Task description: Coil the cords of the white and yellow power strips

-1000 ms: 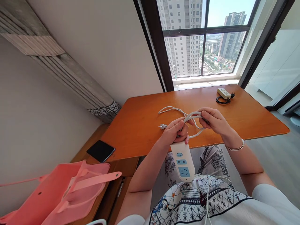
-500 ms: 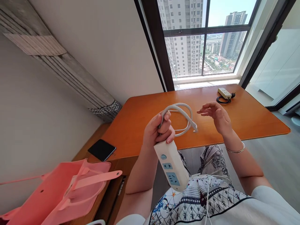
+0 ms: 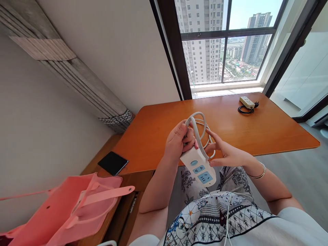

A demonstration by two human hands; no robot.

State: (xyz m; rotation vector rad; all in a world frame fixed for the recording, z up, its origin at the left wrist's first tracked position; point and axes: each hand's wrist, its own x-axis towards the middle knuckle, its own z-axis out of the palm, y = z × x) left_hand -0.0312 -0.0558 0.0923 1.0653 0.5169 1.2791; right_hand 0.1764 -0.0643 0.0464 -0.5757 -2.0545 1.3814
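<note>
A white power strip with blue socket faces hangs tilted over the table's front edge. My left hand is closed around its upper end and the base of its cord. The white cord is looped above and to the right of that hand. My right hand reaches in from the right, its fingers spread around the lower part of the loops and its thumb close to the strip's side. Whether those fingers press on the cord is hard to make out.
On the orange-brown table, a second power strip with a coiled black cord lies at the far right. A black tablet or phone rests at the left corner. The pink bag stands at lower left. A window is behind the table.
My right hand has moved down and left, from apart in the air to the cord loops. My left hand and the power strip have shifted slightly right, and the strip has risen.
</note>
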